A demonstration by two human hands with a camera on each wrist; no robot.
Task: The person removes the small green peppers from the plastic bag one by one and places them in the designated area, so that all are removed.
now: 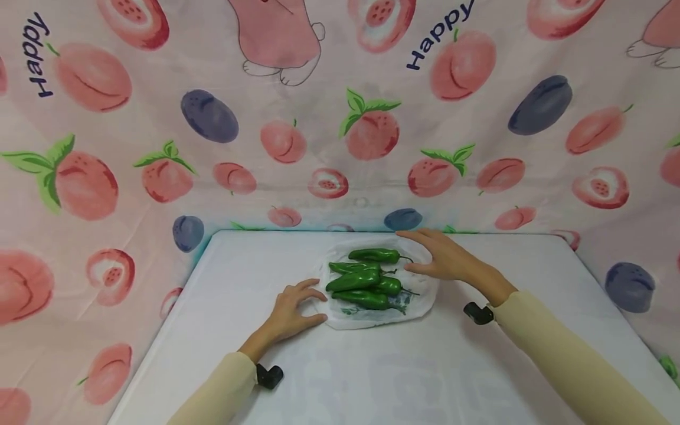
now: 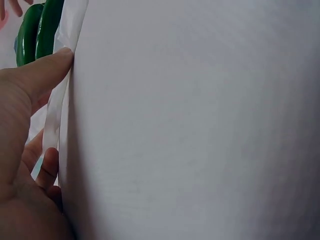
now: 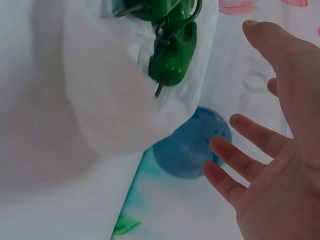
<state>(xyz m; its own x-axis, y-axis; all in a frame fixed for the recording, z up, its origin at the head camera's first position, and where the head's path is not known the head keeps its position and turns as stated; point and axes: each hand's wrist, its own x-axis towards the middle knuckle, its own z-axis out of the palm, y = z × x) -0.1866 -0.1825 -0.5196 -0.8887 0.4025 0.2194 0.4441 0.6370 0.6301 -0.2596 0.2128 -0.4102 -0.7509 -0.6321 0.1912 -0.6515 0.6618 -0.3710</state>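
Several long green peppers [image 1: 361,280] with thin curled stems lie heaped on a thin, crinkled white plastic bag [image 1: 361,321] with blue-green print. At the bag's left edge is my left hand [image 1: 292,310], thumb and fingers spread apart in a curve. In the left wrist view its thumb [image 2: 52,67] touches the bag's edge, and its other fingers are partly hidden behind the film. My right hand [image 1: 438,254] hovers at the bag's upper right, thumb and fingers wide apart, nothing between them. The right wrist view shows its fingers [image 3: 232,155] beside the bag and the pepper stems.
The white tabletop [image 1: 382,372] extends around the bag. Behind its far edge hangs a pink cloth [image 1: 319,100] printed with peaches and plums, which also drops along the left and right sides. Each wrist carries a small black camera [image 1: 269,376].
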